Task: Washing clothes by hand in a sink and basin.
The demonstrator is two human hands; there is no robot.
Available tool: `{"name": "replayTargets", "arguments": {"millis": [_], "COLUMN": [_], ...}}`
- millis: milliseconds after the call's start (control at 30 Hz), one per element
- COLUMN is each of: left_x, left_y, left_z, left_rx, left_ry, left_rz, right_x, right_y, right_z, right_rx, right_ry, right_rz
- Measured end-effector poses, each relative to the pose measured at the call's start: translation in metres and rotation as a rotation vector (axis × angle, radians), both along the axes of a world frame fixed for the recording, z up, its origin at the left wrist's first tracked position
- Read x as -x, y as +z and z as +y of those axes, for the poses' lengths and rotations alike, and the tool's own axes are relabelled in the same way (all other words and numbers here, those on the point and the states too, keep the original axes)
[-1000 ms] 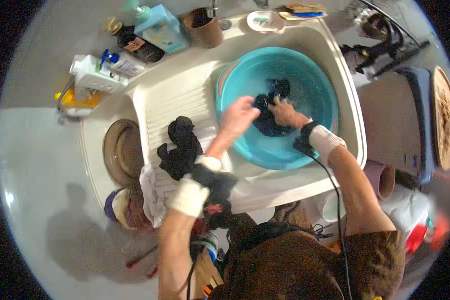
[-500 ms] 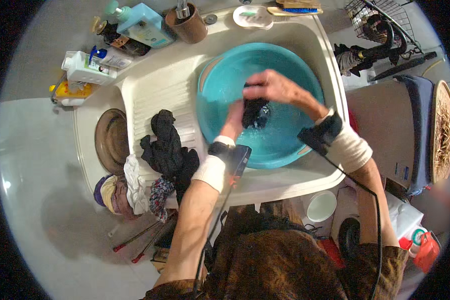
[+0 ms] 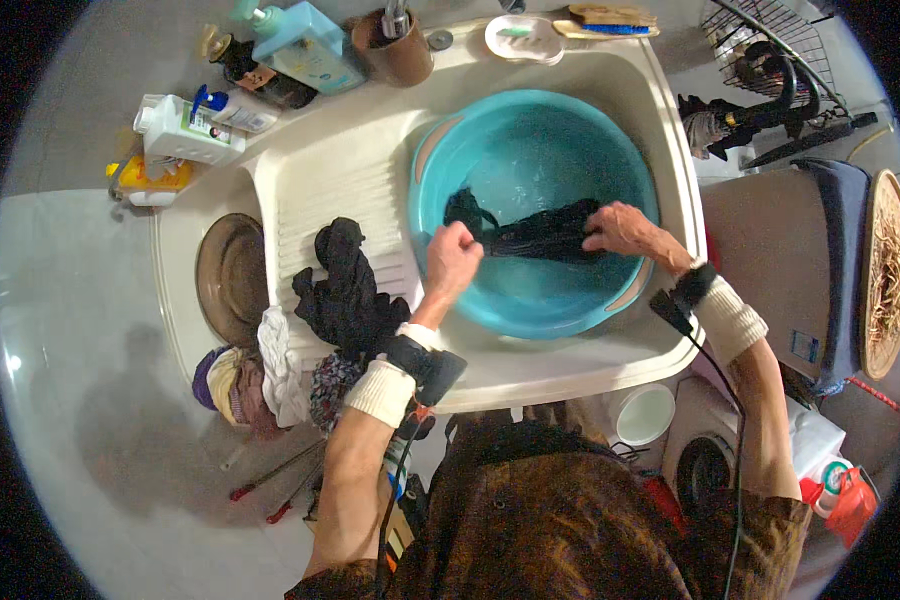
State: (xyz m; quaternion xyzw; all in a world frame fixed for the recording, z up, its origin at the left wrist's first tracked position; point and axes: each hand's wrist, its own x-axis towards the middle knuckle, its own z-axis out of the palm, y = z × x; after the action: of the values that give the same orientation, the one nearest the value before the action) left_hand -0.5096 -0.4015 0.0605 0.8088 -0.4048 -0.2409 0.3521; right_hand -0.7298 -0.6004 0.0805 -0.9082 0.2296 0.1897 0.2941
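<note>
A wet black cloth (image 3: 540, 232) is stretched sideways over the water in a round teal basin (image 3: 530, 308). My left hand (image 3: 453, 258) is closed on its left part, where a bunched end hangs past the fingers. With fingers curled, my right hand (image 3: 625, 231) grips the right end near the basin's rim. What kind of garment it is, I cannot make out. The basin sits in a white sink with a ribbed washboard (image 3: 340, 190) on its left. On those ribs lies another crumpled black cloth (image 3: 345, 290), beside my left wrist.
White, patterned and striped cloths (image 3: 282, 365) hang over the sink's front left edge. Pump bottles (image 3: 305, 50) line the back ledge, with a brown cup (image 3: 395, 50), a soap dish (image 3: 523, 40) and wooden brushes (image 3: 610, 20). A brown round lid (image 3: 232, 280) lies at left.
My hands were close together over the bunched black cloth. They have moved apart, left hand leftward and right hand rightward, and the cloth is now drawn out between them.
</note>
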Motion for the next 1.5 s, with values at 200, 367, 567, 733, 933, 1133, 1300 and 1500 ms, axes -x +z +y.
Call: {"name": "replayTargets", "arguments": {"millis": [200,367,567,733,933,1133,1300,1500], "left_x": [0.028,0.004,-0.005,-0.039,-0.044,0.014,0.051,0.026], "left_y": [-0.015,-0.017,-0.031,0.048,0.113,0.032,0.008,-0.02], "left_z": [-0.002,-0.018,-0.072,-0.106,-0.055,0.013,-0.003,-0.039], "left_rx": [-0.202,-0.202,0.18,0.169,0.168,-0.119,-0.27,-0.027], "left_ry": [-0.183,-0.153,-0.254,-0.149,-0.337,-0.751,-0.856,0.01], "left_rz": [0.101,0.141,-0.063,0.111,-0.278,0.052,0.066,0.537], "right_x": [-0.05,-0.074,-0.104,-0.062,-0.002,-0.009,-0.072,-0.064], "right_y": [-0.107,-0.104,0.067,0.172,0.152,0.009,-0.071,-0.103], "right_z": [0.012,0.025,-0.033,-0.057,-0.034,-0.02,0.019,-0.003], "right_rx": [0.407,0.102,-0.616,-0.362,-0.414,-0.323,0.222,0.215], "right_ry": [0.184,0.391,0.017,-0.342,-0.367,0.157,-0.019,0.098], "right_rz": [-0.22,0.148,-0.36,-0.612,-0.361,-0.125,0.13,0.204]}}
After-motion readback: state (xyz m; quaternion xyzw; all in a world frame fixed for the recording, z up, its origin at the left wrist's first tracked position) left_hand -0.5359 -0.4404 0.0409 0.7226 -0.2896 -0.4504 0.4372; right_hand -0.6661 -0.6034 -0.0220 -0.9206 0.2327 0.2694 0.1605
